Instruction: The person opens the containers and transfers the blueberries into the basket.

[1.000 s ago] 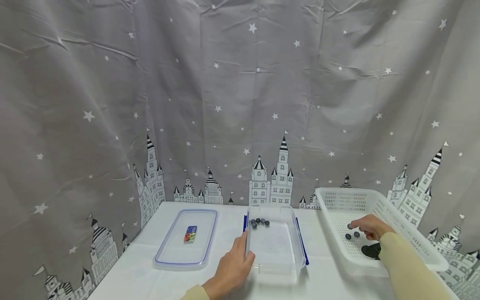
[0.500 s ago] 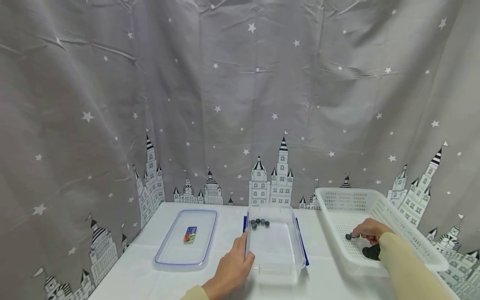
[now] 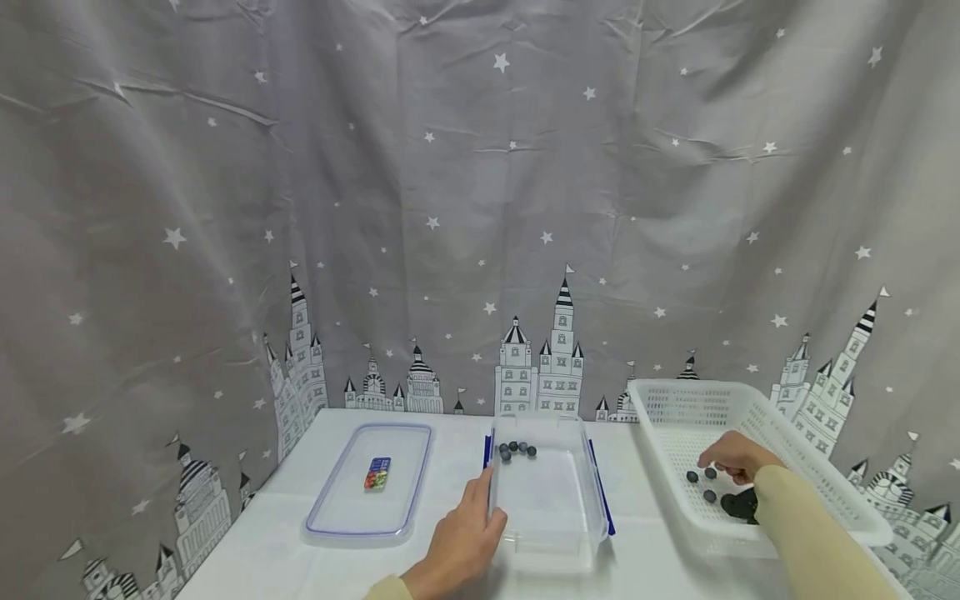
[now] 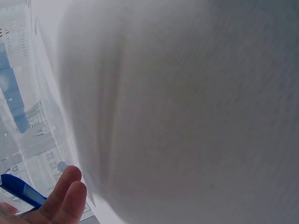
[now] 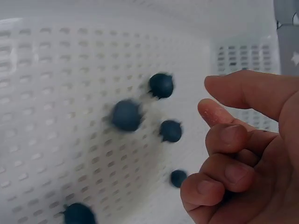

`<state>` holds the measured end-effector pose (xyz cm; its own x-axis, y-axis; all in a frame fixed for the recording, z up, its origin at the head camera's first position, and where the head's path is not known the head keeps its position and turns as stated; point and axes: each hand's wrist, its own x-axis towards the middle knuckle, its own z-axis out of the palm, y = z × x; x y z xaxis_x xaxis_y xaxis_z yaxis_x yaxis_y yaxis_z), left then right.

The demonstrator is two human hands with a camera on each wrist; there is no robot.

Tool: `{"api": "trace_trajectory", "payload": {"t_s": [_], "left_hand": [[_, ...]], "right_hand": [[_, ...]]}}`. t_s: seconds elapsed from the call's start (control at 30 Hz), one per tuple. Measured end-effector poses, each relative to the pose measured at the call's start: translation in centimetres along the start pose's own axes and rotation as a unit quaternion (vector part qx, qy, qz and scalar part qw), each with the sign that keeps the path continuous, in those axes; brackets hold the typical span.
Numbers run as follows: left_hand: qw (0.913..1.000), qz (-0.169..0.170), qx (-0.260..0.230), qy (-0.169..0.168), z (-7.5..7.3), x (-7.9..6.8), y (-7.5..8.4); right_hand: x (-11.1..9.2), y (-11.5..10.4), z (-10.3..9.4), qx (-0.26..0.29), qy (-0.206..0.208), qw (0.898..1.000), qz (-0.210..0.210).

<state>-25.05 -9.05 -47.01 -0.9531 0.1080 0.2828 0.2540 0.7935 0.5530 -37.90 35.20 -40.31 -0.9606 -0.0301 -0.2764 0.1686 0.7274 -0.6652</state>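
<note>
In the head view, my left hand [image 3: 462, 537] grips the near-left side of a clear plastic food container [image 3: 551, 500] with blue side latches. Several blueberries [image 3: 506, 457] lie at its far left. My right hand [image 3: 738, 458] is inside a white perforated basket [image 3: 656, 442], just above loose blueberries [image 3: 692, 477]. The right wrist view shows its thumb and index finger apart, with nothing between their tips. The other fingers [image 5: 226, 173] curl toward the palm; a dark patch beneath them is unclear. Several blueberries [image 5: 161, 85] lie beside the fingertips, one of them blurred.
A clear lid [image 3: 352, 504] with a blue seal lies left of the container, a colourful label [image 3: 377, 473] on it. All stand on a white table [image 3: 262, 550]. Behind hangs a grey curtain [image 3: 420, 183] with stars and castles. A black object [image 3: 738, 505] sits below the right wrist.
A blueberry at my right fingertips is no longer there. My right hand first moved nearer, then lifted slightly; the blueberries below now lie differently. My left hand keeps its place on the container.
</note>
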Motion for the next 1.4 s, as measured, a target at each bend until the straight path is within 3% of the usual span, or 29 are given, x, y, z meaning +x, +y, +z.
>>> {"api": "trace_trajectory", "payload": {"t_s": [0.47,0.7,0.97,1.23,1.4], "left_hand": [[0.9999,-0.002,-0.008,-0.008,0.3,0.0,0.4],[0.9998,-0.008,-0.01,-0.016,1.1,-0.2,0.6],[0.9997,-0.009,-0.007,-0.021,1.1,-0.3,0.4],[0.9999,-0.003,0.007,0.007,-0.2,0.3,0.1],[1.0,0.0,0.003,0.007,-0.1,0.1,0.1]], "right_hand": [[0.0,-7.4,0.9,0.029,0.022,0.993,-0.113],[-0.7,-9.8,2.4,0.033,0.014,0.988,-0.15],[-0.5,-12.6,5.2,0.059,0.003,0.989,-0.139],[0.8,-16.1,8.2,0.098,-0.019,0.983,-0.151],[1.2,-17.2,10.2,0.127,-0.028,0.982,-0.139]]}}
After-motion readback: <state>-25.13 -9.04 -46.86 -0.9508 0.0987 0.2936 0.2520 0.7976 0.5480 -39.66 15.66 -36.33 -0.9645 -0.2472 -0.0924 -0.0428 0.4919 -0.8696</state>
